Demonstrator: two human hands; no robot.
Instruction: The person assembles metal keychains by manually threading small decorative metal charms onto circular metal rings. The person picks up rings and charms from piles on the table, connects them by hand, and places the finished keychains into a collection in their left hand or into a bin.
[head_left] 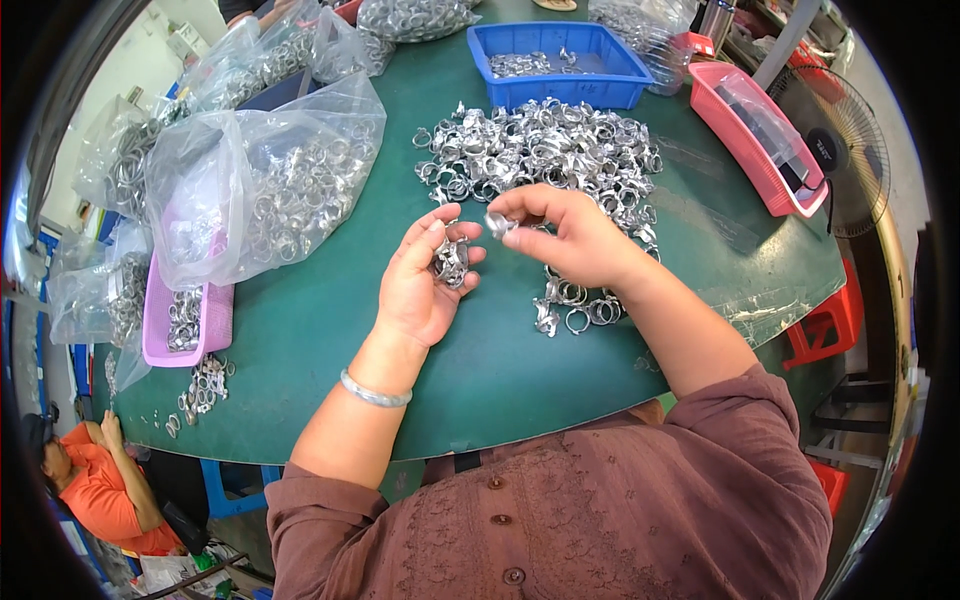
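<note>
My left hand (412,285) is palm up, its fingers curled around several small silvery metal rings (451,262). Between the thumb and fingers of my right hand (575,235) is one shiny metal ring (499,225), just to the right of my left fingertips. Its exact shape is partly covered by my fingers. Beyond my hands lies a big heap of similar rings (535,150), many with knobby projections. The heap trails toward me under my right wrist, and a few loose rings (578,320) lie at its near end.
A blue bin (560,92) with some rings stands behind the heap. Clear bags of rings (310,190) and a purple basket (222,330) are on the left of the green table (480,400). At right are a pink basket (745,150) and a fan (850,150). Another person (110,490) sits lower left.
</note>
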